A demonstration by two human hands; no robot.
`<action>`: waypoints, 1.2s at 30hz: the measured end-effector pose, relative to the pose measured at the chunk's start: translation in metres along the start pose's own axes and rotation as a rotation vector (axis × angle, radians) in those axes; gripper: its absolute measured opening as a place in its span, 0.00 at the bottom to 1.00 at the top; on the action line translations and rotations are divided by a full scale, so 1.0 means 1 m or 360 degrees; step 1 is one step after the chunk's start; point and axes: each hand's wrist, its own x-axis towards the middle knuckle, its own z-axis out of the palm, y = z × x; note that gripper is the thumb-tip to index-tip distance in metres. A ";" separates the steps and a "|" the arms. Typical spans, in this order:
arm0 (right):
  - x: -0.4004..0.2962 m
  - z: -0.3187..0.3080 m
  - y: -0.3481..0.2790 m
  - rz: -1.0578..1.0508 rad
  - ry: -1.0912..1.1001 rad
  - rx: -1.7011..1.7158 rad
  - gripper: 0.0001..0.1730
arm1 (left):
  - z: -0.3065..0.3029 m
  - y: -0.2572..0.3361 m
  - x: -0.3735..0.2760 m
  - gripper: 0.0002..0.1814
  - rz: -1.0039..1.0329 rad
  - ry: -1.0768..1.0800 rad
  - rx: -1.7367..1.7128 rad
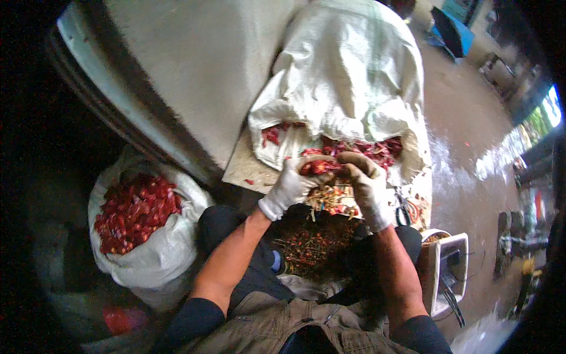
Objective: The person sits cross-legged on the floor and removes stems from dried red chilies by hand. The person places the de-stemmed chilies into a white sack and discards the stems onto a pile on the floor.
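My left hand, in a white work glove with brownish fingers, is closed on several dried red chili peppers. My right hand, gloved alike, meets it at the right end of the peppers, its fingertips pinched there; what exactly they grip is too small to tell. Just beyond both hands, a large white woven sack lies on a board with its mouth towards me, and more dried red chilies show in the opening. Pale stems and red bits are heaped under my hands at the board's edge.
On the left stands an open white woven sack full of red chili pieces. Scissors with dark and orange handles lie on the board right of my hand. A white plastic container stands lower right. Stems and scraps cover the floor between my legs.
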 end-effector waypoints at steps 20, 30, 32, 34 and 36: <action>0.015 -0.009 0.049 -0.0013 -0.0472 -0.0356 0.12 | -0.330 0.182 -0.273 0.31 -0.0987 0.1356 0.2260; 0.023 -0.006 0.035 -0.0042 -0.0580 -0.0524 0.10 | -0.290 0.173 -0.196 0.23 -0.0187 0.0925 0.2340; 0.029 -0.007 0.023 -0.0045 -0.0594 -0.0616 0.09 | -0.250 0.149 -0.146 0.20 0.0035 0.0774 0.2120; 0.034 -0.011 0.013 -0.0025 -0.0622 -0.0562 0.09 | -0.209 0.123 -0.098 0.18 0.0068 0.0586 0.1995; 0.040 -0.016 0.006 -0.0240 -0.0503 -0.0957 0.10 | -0.168 0.093 -0.053 0.17 0.0096 0.0402 0.1827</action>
